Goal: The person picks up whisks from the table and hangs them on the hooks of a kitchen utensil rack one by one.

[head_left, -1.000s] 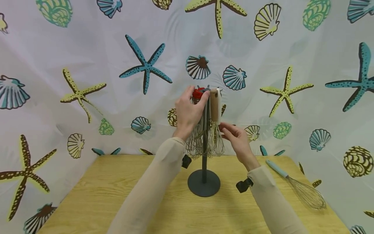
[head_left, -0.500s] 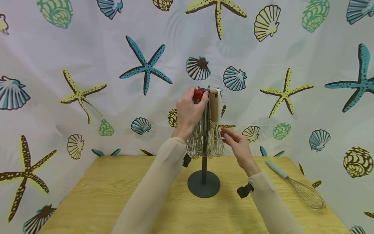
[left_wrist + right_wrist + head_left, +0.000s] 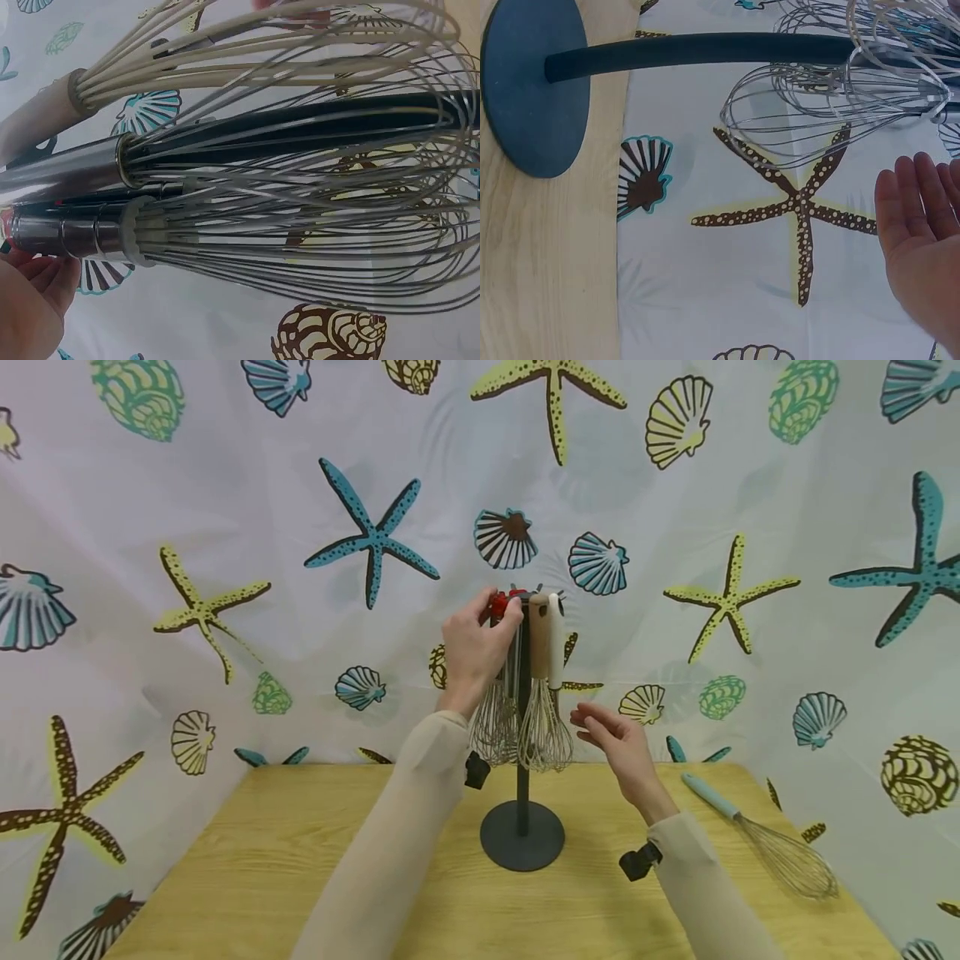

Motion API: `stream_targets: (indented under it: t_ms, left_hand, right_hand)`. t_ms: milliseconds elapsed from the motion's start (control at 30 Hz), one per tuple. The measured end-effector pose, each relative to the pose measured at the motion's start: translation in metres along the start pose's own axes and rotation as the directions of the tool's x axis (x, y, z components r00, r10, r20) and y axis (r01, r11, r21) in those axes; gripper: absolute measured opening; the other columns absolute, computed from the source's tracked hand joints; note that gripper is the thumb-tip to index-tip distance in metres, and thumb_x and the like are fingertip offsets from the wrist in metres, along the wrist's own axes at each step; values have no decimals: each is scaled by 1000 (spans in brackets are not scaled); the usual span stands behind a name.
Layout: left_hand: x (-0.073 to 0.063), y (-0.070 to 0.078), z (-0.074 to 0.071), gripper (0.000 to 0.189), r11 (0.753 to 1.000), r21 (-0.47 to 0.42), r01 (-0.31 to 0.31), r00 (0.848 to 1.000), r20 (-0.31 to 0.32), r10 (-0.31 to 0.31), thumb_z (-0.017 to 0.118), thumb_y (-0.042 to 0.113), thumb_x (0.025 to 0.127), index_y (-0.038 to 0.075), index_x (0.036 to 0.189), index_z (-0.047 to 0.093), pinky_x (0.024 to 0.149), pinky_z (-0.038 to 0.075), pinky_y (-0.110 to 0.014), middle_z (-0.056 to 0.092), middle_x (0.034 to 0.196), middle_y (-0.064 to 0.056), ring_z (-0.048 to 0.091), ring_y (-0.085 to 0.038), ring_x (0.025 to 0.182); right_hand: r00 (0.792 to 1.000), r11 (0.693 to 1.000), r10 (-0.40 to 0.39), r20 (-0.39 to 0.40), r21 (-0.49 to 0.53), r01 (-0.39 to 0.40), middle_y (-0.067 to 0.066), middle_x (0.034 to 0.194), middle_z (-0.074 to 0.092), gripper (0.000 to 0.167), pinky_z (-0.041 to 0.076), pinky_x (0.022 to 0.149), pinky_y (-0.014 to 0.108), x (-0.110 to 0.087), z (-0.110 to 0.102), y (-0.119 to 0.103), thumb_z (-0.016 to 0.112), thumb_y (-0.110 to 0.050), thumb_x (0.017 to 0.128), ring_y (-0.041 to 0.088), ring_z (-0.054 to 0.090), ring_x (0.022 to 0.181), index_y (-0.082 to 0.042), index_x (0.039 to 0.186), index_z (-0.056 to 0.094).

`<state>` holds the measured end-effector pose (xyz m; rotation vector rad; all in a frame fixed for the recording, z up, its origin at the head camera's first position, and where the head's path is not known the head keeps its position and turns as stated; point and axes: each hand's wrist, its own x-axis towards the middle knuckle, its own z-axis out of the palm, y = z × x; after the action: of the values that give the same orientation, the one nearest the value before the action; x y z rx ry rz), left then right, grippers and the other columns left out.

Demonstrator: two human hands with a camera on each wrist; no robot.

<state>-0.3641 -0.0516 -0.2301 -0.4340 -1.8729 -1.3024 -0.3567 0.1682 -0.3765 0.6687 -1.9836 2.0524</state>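
Observation:
My left hand (image 3: 474, 647) is at the top of a dark whisk stand (image 3: 522, 835), thumb and fingers pinching round the red end of a metal-handled whisk (image 3: 71, 229). Beside that whisk hangs another with a smooth steel handle (image 3: 64, 172). On the stand's right side hang a whisk with a brown handle (image 3: 539, 639) and one with a white handle (image 3: 556, 643). My right hand (image 3: 618, 743) is held in the air to the right of the wire loops, apart from them, its fingers extended and holding nothing. The left fingertips are partly hidden behind the handles.
A whisk with a light blue handle (image 3: 711, 795) lies on the wooden table (image 3: 300, 860) at the right. Behind the table hangs a white curtain (image 3: 420, 635) printed with shells and starfish.
The hanging whisks have turned on the stand: the brown-handled one shifted left and the white handle came into fuller view. My right hand moved down and away from the wires.

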Motion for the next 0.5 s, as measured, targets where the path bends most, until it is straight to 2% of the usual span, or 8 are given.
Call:
stream_targets:
  t_ms: [133,233,300,500]
  left_hand:
    - [3,0,-3,44,1000,-11,-1,1000,18,1,60,35,94,7,126,66,88,56,-30,74,110,-10,70,-20,107]
    - [5,-2,-4,46,1000,-17,8,999,43,-7,59,36,95,6,129,64,89,56,-30,73,114,-10,69,-19,108]
    - [6,-4,-5,47,999,-24,21,998,62,-20,58,37,95,7,131,63,90,56,-30,72,116,-10,69,-19,107]
    - [7,-8,-10,45,996,-62,57,993,110,-50,58,37,96,9,130,64,85,56,-32,73,111,-8,68,-17,97]
  right_hand:
    - [1000,1000,-4,-2,-6,4,15,129,64,43,51,99,36,-2,-6,3,55,-21,101,8,65,111,2,138,54]
    - [1000,1000,-4,-9,-18,4,19,130,63,43,51,98,36,-4,-11,5,55,-21,101,8,66,111,3,137,54]
    - [1000,1000,5,-11,-21,-5,14,127,66,43,50,100,39,-5,-16,6,56,-22,101,8,66,110,3,137,54]
    - [999,999,27,-38,-32,-29,-1,118,70,44,52,98,35,-13,-33,14,57,-21,101,9,66,110,4,137,53]
